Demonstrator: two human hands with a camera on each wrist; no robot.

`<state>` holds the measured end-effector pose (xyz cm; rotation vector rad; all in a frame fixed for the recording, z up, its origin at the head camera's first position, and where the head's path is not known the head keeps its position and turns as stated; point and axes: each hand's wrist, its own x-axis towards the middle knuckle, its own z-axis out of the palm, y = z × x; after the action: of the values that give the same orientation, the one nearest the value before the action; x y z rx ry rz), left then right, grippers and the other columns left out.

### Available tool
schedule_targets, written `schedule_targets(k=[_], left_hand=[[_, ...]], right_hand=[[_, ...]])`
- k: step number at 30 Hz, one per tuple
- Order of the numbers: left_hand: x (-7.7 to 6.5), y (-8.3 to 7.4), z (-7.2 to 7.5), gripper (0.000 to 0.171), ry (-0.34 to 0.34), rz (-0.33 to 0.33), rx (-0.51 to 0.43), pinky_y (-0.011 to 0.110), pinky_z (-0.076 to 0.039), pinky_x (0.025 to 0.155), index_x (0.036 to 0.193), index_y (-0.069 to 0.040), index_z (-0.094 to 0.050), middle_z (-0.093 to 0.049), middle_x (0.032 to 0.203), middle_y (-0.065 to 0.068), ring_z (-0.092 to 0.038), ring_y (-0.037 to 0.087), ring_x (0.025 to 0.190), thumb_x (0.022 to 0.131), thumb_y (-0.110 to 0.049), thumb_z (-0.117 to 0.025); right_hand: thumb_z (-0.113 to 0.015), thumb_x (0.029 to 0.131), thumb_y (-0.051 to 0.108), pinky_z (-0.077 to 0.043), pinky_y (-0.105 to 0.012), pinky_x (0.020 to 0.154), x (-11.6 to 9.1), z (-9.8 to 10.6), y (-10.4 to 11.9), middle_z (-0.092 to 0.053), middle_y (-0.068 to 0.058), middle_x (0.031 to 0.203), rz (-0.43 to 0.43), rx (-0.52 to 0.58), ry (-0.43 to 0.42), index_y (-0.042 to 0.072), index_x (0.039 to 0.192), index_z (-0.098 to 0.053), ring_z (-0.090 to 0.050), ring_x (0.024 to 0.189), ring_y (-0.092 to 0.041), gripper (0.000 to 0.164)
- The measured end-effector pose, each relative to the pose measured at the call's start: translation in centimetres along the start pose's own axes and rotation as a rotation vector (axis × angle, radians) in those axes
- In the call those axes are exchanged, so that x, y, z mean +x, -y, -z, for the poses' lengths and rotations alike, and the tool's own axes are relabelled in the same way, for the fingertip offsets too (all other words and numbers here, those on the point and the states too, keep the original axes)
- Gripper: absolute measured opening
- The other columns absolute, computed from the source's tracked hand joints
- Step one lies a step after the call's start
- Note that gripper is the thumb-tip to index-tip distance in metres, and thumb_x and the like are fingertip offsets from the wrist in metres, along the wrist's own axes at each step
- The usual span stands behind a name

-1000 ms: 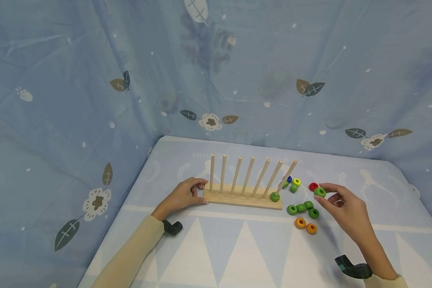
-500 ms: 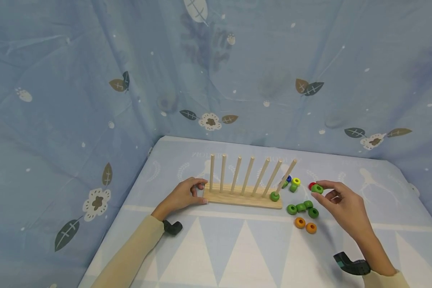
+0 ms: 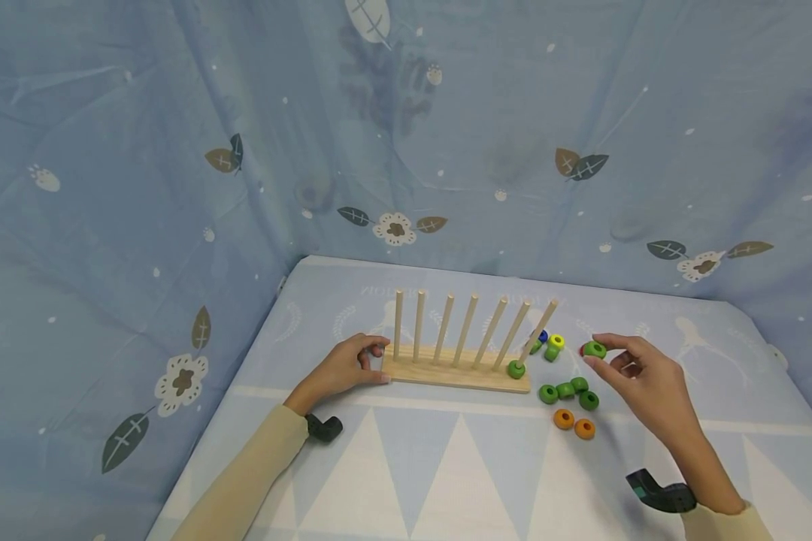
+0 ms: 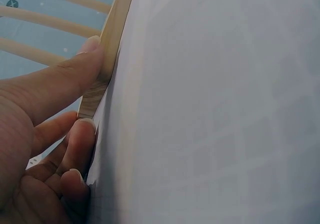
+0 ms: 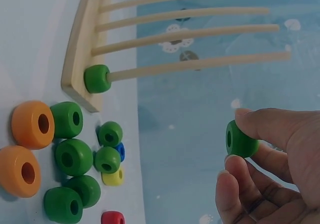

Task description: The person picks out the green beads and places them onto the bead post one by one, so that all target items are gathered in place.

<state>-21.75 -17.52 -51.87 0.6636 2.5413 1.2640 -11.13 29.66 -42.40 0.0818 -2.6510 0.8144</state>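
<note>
My right hand (image 3: 649,383) pinches a green bead (image 3: 595,350) between thumb and fingertips, held up off the table to the right of the peg stand. The bead's hole shows in the right wrist view (image 5: 242,140). At the other side, my left hand (image 3: 345,365) grips the left end of the wooden peg stand (image 3: 456,373), thumb along the front edge and fingers around the end. Several upright pegs rise from its base. On the rightmost peg (image 3: 540,330), one green bead (image 3: 516,369) sits down at the base.
Several green beads (image 3: 565,390) lie loose right of the stand, with two orange beads (image 3: 564,419) nearer me. Farther back are a yellow bead (image 3: 557,342), a blue bead (image 3: 544,336) and more green. A red bead (image 5: 113,218) lies partly behind the held one.
My right hand has moved slightly back and left with the green bead, which now covers most of the red one in the head view. The left hand and the stand stay put.
</note>
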Motion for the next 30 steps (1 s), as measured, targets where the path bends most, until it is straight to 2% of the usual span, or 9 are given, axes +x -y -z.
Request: schedule_targets(k=[4,14,21,30], left_hand=[[0.0,0.1,0.0,0.070,0.001,0.009,0.000,0.032,-0.049,0.078,0.143,-0.012,-0.059,-0.061,0.112,0.000,-0.058,0.017,0.078,0.083,-0.030,-0.089],[0.0,0.0,0.0,0.070,0.000,0.001,0.002,0.033,-0.049,0.079,0.143,-0.012,-0.059,-0.060,0.113,-0.001,-0.058,0.016,0.078,0.083,-0.031,-0.089],[-0.1,0.0,0.1,0.070,0.003,0.011,0.001,0.032,-0.049,0.079,0.144,-0.012,-0.058,-0.060,0.113,0.000,-0.058,0.016,0.078,0.084,-0.028,-0.089],[0.0,-0.3,0.0,0.068,0.006,0.028,0.002,0.032,-0.049,0.079,0.143,-0.014,-0.059,-0.060,0.113,-0.001,-0.058,0.016,0.077,0.083,-0.027,-0.089]], right_hand=[[-0.082,0.091,0.018,-0.046,-0.013,0.062,0.1,0.1,0.2,-0.066,-0.006,0.096,0.002,0.006,0.003,0.009,0.127,-0.071,-0.057,0.075,-0.010,0.039],[-0.081,0.091,0.018,-0.046,-0.011,0.064,0.6,0.2,0.6,-0.068,-0.010,0.110,0.009,0.007,0.009,0.009,0.129,-0.069,-0.057,0.077,-0.010,0.041],[-0.083,0.090,0.018,-0.045,-0.009,0.065,1.1,0.3,1.2,-0.067,-0.008,0.105,0.044,0.010,-0.005,0.010,0.128,-0.070,-0.057,0.076,-0.008,0.040],[-0.083,0.089,0.016,-0.045,-0.009,0.065,1.2,0.5,1.6,-0.065,-0.007,0.098,0.032,0.006,-0.001,0.010,0.128,-0.070,-0.057,0.075,-0.010,0.042]])
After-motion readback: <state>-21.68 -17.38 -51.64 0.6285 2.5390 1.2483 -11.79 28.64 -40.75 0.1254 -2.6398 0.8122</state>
